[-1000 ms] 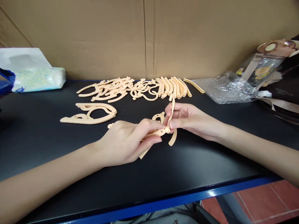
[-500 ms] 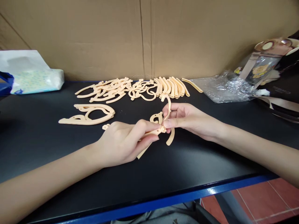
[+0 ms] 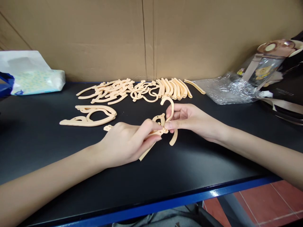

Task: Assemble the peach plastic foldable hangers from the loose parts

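Observation:
My left hand [image 3: 132,142] is closed around a beige plastic hanger arm [image 3: 156,132], most of it hidden under the fingers. Between the thumb and fingers of my right hand [image 3: 189,119] is a beige hanger hook [image 3: 172,108], its curve standing up and bending left at the top. The hook's lower end meets the hanger arm at my fingertips; whether it is seated there I cannot tell. Just behind and below my fingers lie more beige hanger pieces, one a curved strip [image 3: 174,138]. A folded hanger [image 3: 94,116] lies to the left.
At the back of the black table [image 3: 189,170] lie a pile of hanger arms [image 3: 109,91], loose hooks [image 3: 144,91] and a row of strips [image 3: 174,88]. A tissue pack [image 3: 38,78] stands at left; clear plastic wrap [image 3: 227,90] and a bottle [image 3: 267,63] are at right.
The hook has turned in my right fingers, so its open curve now shows more broadly towards the left. My left hand has barely shifted.

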